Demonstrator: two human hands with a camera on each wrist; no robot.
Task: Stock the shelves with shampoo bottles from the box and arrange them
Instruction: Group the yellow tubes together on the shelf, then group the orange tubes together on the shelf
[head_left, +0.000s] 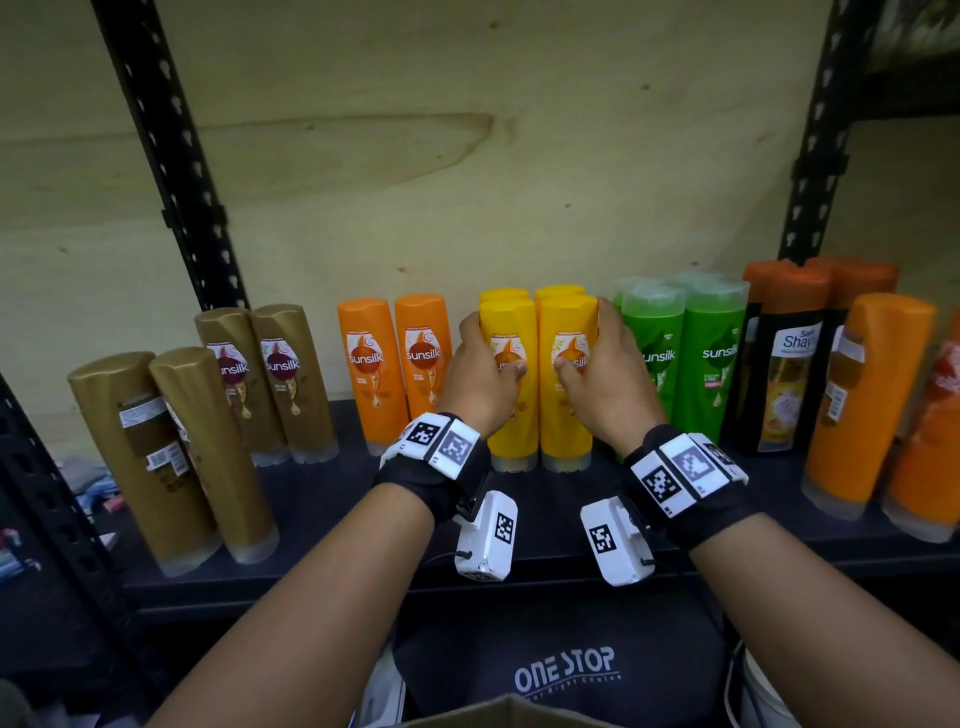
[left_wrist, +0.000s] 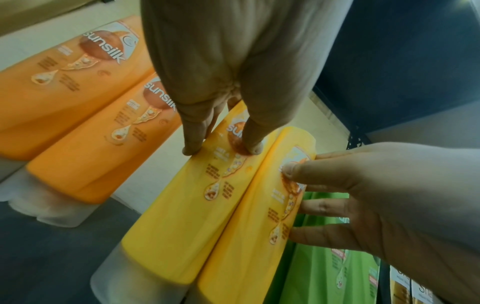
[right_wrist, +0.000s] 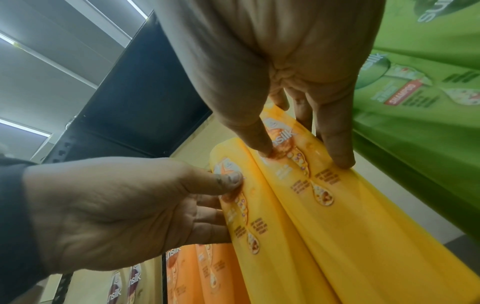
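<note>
Two yellow Sunsilk shampoo bottles stand cap-down side by side on the dark shelf (head_left: 322, 499), in front of two more yellow ones. My left hand (head_left: 488, 358) grips the left yellow bottle (head_left: 511, 415), thumb on its label and fingers round its left side. My right hand (head_left: 597, 358) grips the right yellow bottle (head_left: 566, 421) the same way from the right. The left wrist view shows my left hand (left_wrist: 222, 150) pinching the left yellow bottle (left_wrist: 182, 216). In the right wrist view my right hand (right_wrist: 303, 157) holds the right yellow bottle (right_wrist: 350, 236).
Two orange bottles (head_left: 395, 369) stand left of the yellow ones, gold bottles (head_left: 265, 379) further left. Green bottles (head_left: 685, 364) crowd the right hand, then black bottles (head_left: 789, 364) and big orange bottles (head_left: 862, 400). A cardboard box edge (head_left: 509, 714) shows below. Black uprights (head_left: 171, 156) flank the shelf.
</note>
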